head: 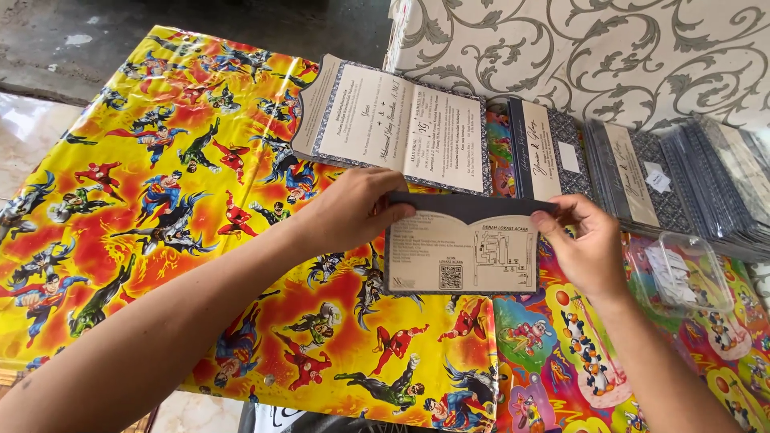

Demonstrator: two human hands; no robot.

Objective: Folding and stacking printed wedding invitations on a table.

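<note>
Head view, both hands (353,210) (585,244) pinching card (461,244), plastic box (682,273) holding white slips (670,271)

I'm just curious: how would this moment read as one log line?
left hand: grips folded card | right hand: grips folded card | open card: behind, flat

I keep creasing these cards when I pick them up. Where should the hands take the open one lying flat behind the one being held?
Probably by the open card's two short ends, one hand from each side. It lies unfolded and wide on the comic-print cover, so a single central pinch could bend it at the folds. The left hand and right hand hold the folded card just so, by its top corners.
</note>
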